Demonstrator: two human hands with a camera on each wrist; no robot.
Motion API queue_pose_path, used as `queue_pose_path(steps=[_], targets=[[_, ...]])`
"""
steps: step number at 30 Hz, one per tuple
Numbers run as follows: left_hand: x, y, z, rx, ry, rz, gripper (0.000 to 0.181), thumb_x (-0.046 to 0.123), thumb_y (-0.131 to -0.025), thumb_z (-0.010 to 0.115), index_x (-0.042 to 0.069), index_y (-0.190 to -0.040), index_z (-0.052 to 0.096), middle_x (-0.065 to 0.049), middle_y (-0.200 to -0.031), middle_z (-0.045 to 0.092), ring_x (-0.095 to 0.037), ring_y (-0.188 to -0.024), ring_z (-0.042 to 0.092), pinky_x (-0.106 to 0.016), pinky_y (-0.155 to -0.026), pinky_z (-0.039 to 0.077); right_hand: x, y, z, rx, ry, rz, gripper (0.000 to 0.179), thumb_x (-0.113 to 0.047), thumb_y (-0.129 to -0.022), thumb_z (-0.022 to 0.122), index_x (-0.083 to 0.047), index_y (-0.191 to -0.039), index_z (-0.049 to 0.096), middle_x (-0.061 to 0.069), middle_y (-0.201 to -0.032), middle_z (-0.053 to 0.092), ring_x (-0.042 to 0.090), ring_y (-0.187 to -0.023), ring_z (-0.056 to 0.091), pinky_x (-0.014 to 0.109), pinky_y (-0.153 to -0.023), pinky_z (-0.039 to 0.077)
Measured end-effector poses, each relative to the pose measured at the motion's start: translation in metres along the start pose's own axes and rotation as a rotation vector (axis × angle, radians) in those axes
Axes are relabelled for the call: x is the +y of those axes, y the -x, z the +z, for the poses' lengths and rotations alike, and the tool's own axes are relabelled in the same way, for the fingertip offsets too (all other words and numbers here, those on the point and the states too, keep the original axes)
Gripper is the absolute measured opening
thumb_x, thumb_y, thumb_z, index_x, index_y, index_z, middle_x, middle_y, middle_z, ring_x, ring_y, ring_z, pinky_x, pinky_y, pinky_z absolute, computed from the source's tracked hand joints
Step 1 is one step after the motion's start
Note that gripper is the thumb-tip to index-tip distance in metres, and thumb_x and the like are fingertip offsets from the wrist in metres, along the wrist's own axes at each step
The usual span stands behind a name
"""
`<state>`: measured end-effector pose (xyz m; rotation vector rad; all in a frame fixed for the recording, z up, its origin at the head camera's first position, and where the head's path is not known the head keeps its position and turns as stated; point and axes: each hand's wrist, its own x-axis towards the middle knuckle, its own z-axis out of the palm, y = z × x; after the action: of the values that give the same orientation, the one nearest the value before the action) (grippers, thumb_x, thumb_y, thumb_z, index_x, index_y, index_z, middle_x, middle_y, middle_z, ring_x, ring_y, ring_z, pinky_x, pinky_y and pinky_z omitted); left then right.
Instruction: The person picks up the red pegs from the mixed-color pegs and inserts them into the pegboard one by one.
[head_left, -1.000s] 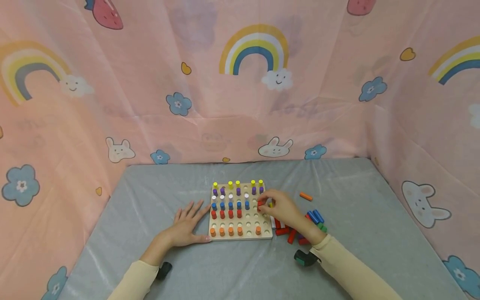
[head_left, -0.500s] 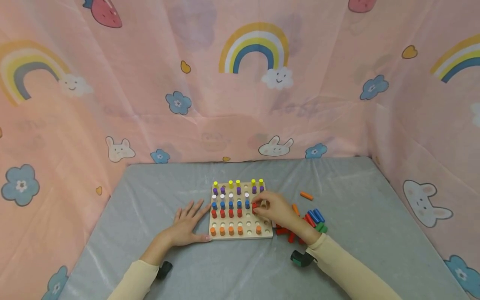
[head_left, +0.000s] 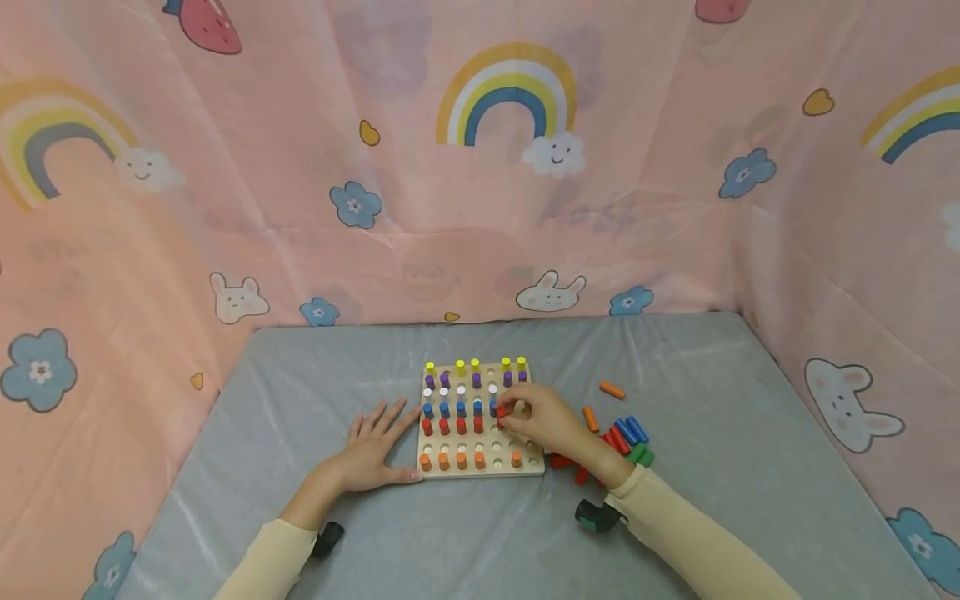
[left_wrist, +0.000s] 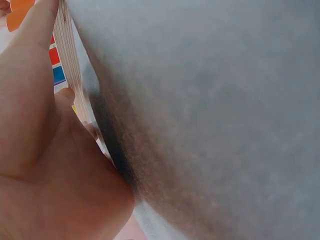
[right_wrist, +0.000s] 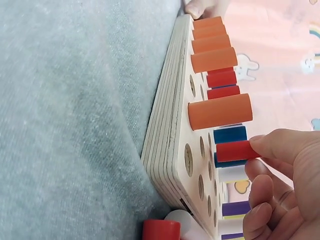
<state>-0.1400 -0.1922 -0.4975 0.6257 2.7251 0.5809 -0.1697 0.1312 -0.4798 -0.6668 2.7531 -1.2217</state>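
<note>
A wooden pegboard lies on the table with rows of yellow, purple, white, blue, red and orange pegs standing in its holes. My right hand pinches a red peg between thumb and fingertips. That peg is above the board, right of the standing red row and close to the last blue peg; whether it touches a hole cannot be told. My left hand rests on the table with fingers spread, its thumb and a fingertip touching the board's left edge.
Loose pegs lie right of the board: blue ones, green ones, red ones and an orange one farther back. My right forearm hides part of the pile. A pink printed cloth hangs behind the grey-covered table.
My right hand has moved left across the board with the red peg, from its right side to near the last blue peg. The left hand has stayed in place.
</note>
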Motion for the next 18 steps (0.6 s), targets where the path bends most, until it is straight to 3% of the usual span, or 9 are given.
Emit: queue_pose_path(steps=[6, 18], targets=[[-0.0014, -0.0005, 0.0012, -0.003, -0.006, -0.001, 0.098, 0.057, -0.083, 0.073, 0.022, -0.159, 0.022, -0.016, -0.167, 0.012, -0.048, -0.153, 0.006, -0.075, -0.114, 0.005, 0.0025, -0.0006, 0.0033, -0.008, 0.009, -0.018, 0.018, -0.017, -0.087, 0.076, -0.014, -0.105, 0.073, -0.001, -0.104, 0.070, 0.007, -0.066, 0.048, 0.020, -0.060, 0.044], [-0.0012, -0.0008, 0.0005, -0.002, -0.002, 0.006, 0.098, 0.056, -0.083, 0.073, 0.022, -0.159, 0.023, -0.016, -0.167, 0.012, -0.048, -0.152, 0.006, -0.075, -0.114, 0.005, -0.0006, -0.0027, 0.0079, -0.007, 0.008, -0.030, 0.015, -0.015, -0.085, 0.077, -0.017, -0.100, 0.073, -0.001, -0.103, 0.071, 0.012, -0.085, 0.058, 0.022, -0.074, 0.048]])
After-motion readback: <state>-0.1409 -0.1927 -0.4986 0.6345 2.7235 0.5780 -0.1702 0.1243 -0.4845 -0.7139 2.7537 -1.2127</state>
